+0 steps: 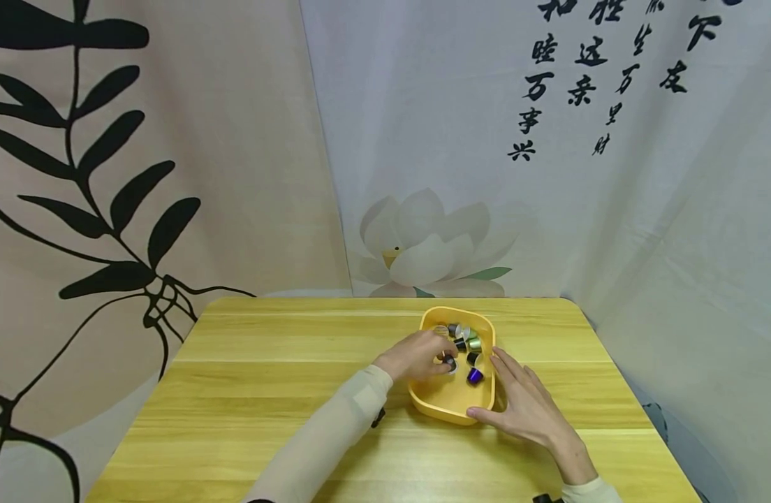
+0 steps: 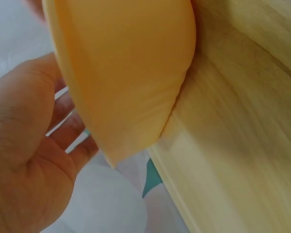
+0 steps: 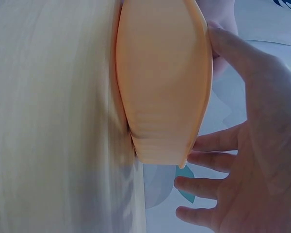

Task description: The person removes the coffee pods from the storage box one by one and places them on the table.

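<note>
A yellow tray (image 1: 451, 418) sits on the wooden table (image 1: 266, 391) and holds several small coffee capsules, among them a blue one (image 1: 475, 376) and a green one (image 1: 474, 344). My left hand (image 1: 417, 355) reaches over the tray's left rim, its curled fingertips pinching a dark capsule (image 1: 450, 362). My right hand (image 1: 525, 409) lies flat against the tray's right side, fingers straight and thumb along the near corner. The left wrist view shows the tray's underside (image 2: 126, 73) with my left hand (image 2: 24, 145) beside it. The right wrist view shows the tray (image 3: 160, 82) next to my right hand (image 3: 262, 145).
Printed cloth hangs behind the table: a leaf pattern (image 1: 109, 209) on the left, a lotus flower (image 1: 423, 241) and black characters on the right. The table's far edge (image 1: 392, 299) runs just behind the tray. Bare tabletop lies to the left and in front.
</note>
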Motion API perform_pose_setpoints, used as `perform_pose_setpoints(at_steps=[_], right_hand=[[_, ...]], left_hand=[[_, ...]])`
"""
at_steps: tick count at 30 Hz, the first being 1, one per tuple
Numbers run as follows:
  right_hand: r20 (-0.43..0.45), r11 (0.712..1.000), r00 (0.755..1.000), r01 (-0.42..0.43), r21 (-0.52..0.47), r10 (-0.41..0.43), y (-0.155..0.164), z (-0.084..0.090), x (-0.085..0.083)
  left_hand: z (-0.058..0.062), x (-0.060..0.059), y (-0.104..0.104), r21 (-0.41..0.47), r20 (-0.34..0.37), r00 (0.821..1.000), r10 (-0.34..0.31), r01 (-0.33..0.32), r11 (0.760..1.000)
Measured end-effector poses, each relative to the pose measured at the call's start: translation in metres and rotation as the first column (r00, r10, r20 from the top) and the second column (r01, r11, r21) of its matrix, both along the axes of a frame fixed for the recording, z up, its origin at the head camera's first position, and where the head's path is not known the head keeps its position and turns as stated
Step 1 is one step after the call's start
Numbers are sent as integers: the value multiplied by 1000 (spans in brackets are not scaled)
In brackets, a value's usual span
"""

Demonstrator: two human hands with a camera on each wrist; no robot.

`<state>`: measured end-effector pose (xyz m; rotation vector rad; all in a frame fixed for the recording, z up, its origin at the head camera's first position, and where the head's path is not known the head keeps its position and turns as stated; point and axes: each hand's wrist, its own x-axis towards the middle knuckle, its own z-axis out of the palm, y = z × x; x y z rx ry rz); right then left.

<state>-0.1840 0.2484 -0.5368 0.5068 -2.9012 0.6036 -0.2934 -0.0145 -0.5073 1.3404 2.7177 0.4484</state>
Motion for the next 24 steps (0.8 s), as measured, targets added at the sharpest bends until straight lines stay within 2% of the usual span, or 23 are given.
perform_pose_setpoints(at_steps=[8,12,17,24], right_hand=[[8,1000,1000,-7,-6,7,-1,2,1],[0,1000,1000,-7,-11,7,0,1,1],[1,1000,1000,-6,-14,6,0,1,1],[2,1000,1000,-3,-11,3,-1,0,1]], left_hand=[[6,3,-14,164,60,998,-15,5,987],[7,5,-20,238,47,999,-26,14,971],[8,8,-30,267,38,999,-3,-7,964],[12,17,-47,311,99,995,32,-62,948]])
